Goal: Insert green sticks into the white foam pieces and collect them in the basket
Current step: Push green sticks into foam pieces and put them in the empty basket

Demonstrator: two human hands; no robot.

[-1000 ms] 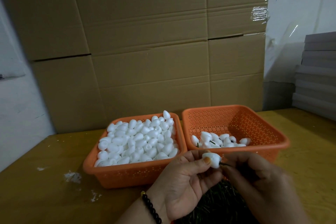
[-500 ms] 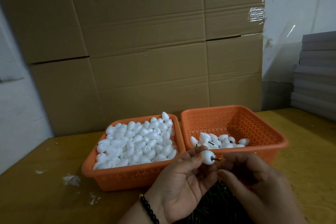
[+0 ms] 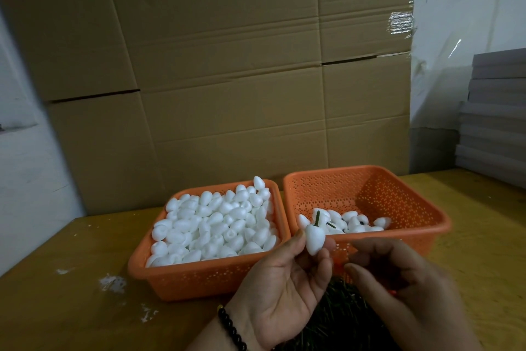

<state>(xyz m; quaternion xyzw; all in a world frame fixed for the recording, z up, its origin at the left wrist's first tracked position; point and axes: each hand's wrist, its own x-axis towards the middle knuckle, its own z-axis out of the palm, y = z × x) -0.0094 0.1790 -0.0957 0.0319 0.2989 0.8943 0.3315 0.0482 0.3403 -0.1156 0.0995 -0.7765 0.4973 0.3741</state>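
Observation:
My left hand (image 3: 280, 285) pinches a white foam piece (image 3: 314, 239) between thumb and fingers, in front of the right orange basket (image 3: 427, 208). A green stick (image 3: 316, 218) stands up out of the piece's top. My right hand (image 3: 398, 291) is just to its right, fingers loosely curled, holding nothing that I can see. The right basket holds several foam pieces with sticks (image 3: 347, 222). The left orange basket (image 3: 176, 279) is heaped with plain foam pieces (image 3: 216, 225). A dark pile of green sticks (image 3: 338, 319) lies under my hands.
A wall of stacked cardboard boxes (image 3: 227, 80) stands right behind the baskets. Grey flat sheets (image 3: 495, 117) are stacked at the right. White foam crumbs (image 3: 112, 283) dot the yellow-brown table (image 3: 57, 308) to the left.
The stick went into the foam piece. My left hand turned the piece so the stick points up and raised it toward the right basket. My right hand let go and drew back.

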